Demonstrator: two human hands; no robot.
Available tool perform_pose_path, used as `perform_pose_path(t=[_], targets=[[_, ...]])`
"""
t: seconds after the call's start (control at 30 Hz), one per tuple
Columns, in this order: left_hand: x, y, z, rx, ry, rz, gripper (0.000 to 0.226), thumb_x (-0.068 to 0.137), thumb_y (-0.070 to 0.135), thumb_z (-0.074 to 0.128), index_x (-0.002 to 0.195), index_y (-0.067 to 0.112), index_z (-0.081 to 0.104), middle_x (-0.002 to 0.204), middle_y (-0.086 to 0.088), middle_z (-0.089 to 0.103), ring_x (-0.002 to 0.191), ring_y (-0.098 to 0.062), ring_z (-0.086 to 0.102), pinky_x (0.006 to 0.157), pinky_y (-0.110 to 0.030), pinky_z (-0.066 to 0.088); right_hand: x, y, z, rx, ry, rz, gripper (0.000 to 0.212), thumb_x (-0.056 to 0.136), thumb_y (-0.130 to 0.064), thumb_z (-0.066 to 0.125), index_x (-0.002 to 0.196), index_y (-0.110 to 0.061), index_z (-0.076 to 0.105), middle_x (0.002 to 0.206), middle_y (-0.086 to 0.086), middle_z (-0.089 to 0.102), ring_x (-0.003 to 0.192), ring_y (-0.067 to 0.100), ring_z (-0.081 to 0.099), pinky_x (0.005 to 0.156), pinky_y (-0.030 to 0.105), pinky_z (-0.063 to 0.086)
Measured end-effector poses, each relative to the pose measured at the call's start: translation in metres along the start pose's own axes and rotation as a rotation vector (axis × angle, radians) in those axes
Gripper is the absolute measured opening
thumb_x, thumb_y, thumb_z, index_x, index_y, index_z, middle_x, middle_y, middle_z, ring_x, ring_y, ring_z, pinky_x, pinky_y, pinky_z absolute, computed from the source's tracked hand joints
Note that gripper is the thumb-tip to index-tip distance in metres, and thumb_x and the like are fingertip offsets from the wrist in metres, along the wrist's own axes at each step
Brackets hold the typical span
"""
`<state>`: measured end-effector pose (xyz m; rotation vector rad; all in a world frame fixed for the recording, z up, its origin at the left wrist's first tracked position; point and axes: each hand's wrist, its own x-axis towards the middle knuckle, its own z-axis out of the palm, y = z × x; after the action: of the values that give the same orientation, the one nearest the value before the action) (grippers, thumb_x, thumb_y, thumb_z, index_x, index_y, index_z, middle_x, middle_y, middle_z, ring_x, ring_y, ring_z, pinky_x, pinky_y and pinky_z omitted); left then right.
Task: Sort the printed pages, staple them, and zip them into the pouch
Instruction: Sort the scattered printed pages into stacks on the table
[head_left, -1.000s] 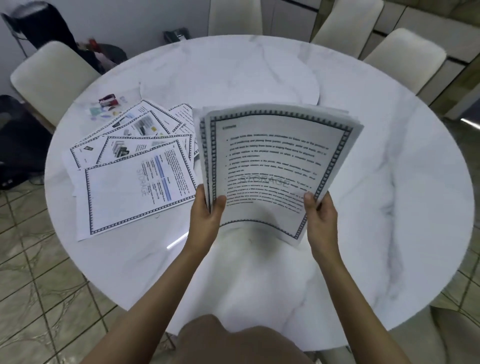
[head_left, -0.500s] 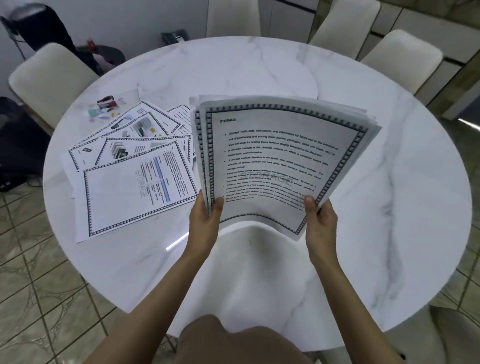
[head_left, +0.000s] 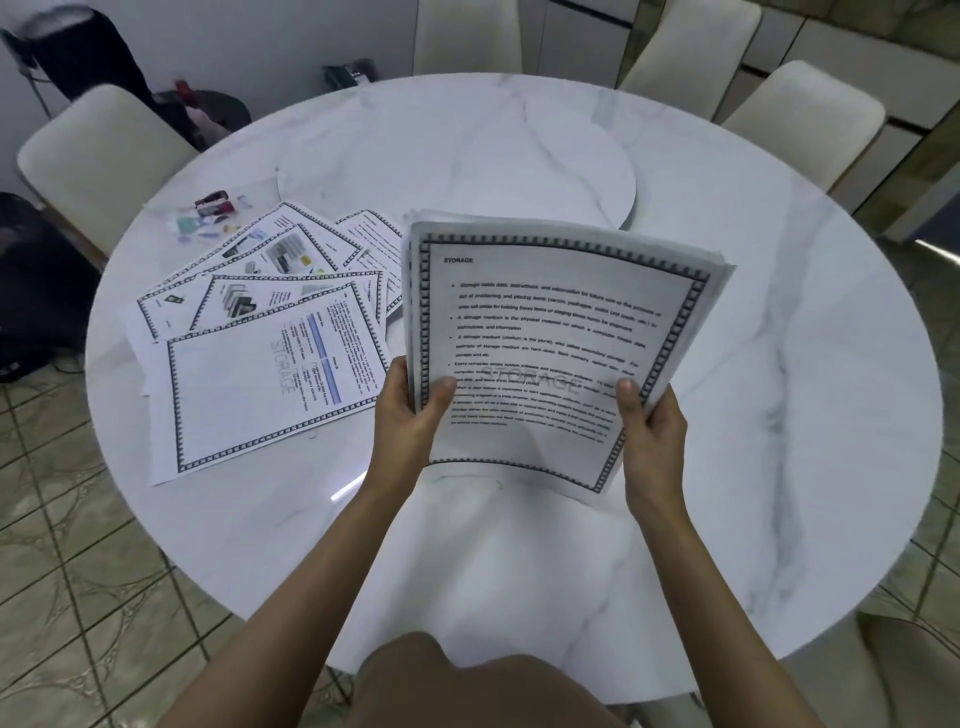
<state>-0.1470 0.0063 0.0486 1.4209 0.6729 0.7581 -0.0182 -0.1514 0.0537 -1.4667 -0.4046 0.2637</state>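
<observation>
I hold a stack of printed pages (head_left: 550, 332) above the white marble table (head_left: 779, 415); its top sheet is headed STORAGE and has a patterned border. My left hand (head_left: 410, 415) grips the stack's lower left edge, thumb on top. My right hand (head_left: 649, 431) grips the lower right edge the same way. Several more bordered pages (head_left: 260, 353) lie fanned out flat on the table to the left. A small red stapler (head_left: 213, 203) sits beyond them, on a clear pouch (head_left: 208, 221) with small coloured items inside.
A round raised turntable (head_left: 467, 156) occupies the table's middle, behind the held stack. Cream chairs (head_left: 98, 156) ring the table. A dark bag (head_left: 36, 291) stands on the tiled floor at left.
The fanned stack in my hands has squared up and tilted more upright. Both hands keep their grip on the lower edges.
</observation>
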Motion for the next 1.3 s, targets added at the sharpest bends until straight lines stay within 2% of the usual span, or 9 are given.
perform_pose_path(t=[0.1,0.23,0.4,0.5,0.77,1.0,1.13,1.23,1.3], targets=[[-0.001,0.006,0.003,-0.051,0.002,0.010,0.022,0.090,0.013,0.057,0.102,0.030,0.052,0.103,0.013,0.064,0.095,0.002,0.063,0.082,-0.017,0.052,0.001,-0.006,0.002,0.062,0.025,-0.009,0.014,0.092,-0.021,0.052,0.101,-0.030,0.057,0.094,-0.021,0.068,0.096,-0.005,0.062,0.083,0.016,0.050],[-0.002,0.007,0.003,-0.078,-0.007,0.027,0.022,0.089,0.013,0.057,0.101,0.030,0.053,0.100,0.014,0.066,0.094,0.002,0.064,0.079,-0.015,0.051,0.003,-0.010,-0.001,0.101,0.052,0.006,0.014,0.092,-0.017,0.051,0.102,-0.024,0.057,0.096,-0.014,0.066,0.089,-0.007,0.063,0.071,0.010,0.049],[-0.006,-0.011,-0.003,-0.001,-0.066,-0.038,0.024,0.084,0.027,0.063,0.106,0.032,0.055,0.107,0.011,0.066,0.103,-0.005,0.063,0.087,-0.022,0.051,-0.001,0.007,-0.004,0.036,0.021,0.083,0.012,0.089,-0.025,0.055,0.096,-0.033,0.060,0.094,-0.018,0.067,0.092,-0.007,0.062,0.083,0.015,0.051],[-0.013,-0.021,-0.002,0.032,-0.075,-0.073,0.024,0.090,0.019,0.059,0.111,0.029,0.054,0.108,0.014,0.065,0.100,0.003,0.062,0.086,-0.017,0.049,-0.006,0.017,-0.002,0.015,0.019,0.127,0.011,0.090,-0.024,0.055,0.096,-0.032,0.061,0.099,-0.015,0.066,0.092,-0.008,0.062,0.086,0.016,0.049],[-0.019,-0.019,0.004,0.008,0.000,-0.053,0.024,0.091,0.014,0.056,0.111,0.027,0.053,0.105,0.016,0.064,0.096,0.006,0.062,0.078,-0.009,0.048,-0.011,0.017,-0.001,0.053,0.056,0.137,0.011,0.088,-0.022,0.058,0.096,-0.029,0.061,0.098,-0.014,0.066,0.089,-0.007,0.063,0.082,0.013,0.051],[-0.035,-0.047,-0.005,0.121,-0.073,-0.126,0.030,0.093,0.023,0.052,0.122,0.023,0.052,0.113,0.018,0.062,0.104,0.007,0.058,0.083,-0.009,0.047,-0.021,0.036,-0.001,0.050,0.053,0.177,0.018,0.090,-0.017,0.056,0.106,-0.025,0.059,0.103,-0.013,0.064,0.091,-0.011,0.061,0.081,0.008,0.048],[-0.038,-0.054,-0.005,0.173,-0.098,-0.162,0.027,0.093,0.026,0.050,0.120,0.027,0.051,0.111,0.020,0.060,0.098,0.014,0.057,0.079,-0.004,0.045,-0.026,0.047,-0.004,0.007,0.079,0.188,0.021,0.091,-0.017,0.055,0.112,-0.020,0.058,0.108,-0.011,0.063,0.093,-0.013,0.059,0.083,0.005,0.046],[-0.038,-0.054,-0.003,0.199,-0.112,-0.166,0.026,0.095,0.025,0.048,0.121,0.029,0.050,0.110,0.023,0.059,0.098,0.012,0.057,0.083,-0.008,0.046,-0.031,0.052,-0.007,-0.043,0.112,0.153,0.021,0.092,-0.018,0.054,0.113,-0.020,0.057,0.108,-0.016,0.062,0.097,-0.013,0.058,0.085,0.005,0.045],[-0.037,-0.054,-0.001,0.223,-0.136,-0.174,0.027,0.095,0.025,0.048,0.121,0.030,0.049,0.110,0.021,0.059,0.100,0.011,0.055,0.087,-0.014,0.046,-0.031,0.052,-0.011,-0.073,0.171,0.130,0.013,0.093,-0.018,0.053,0.103,-0.023,0.059,0.099,-0.019,0.062,0.089,-0.012,0.058,0.082,0.007,0.045]])
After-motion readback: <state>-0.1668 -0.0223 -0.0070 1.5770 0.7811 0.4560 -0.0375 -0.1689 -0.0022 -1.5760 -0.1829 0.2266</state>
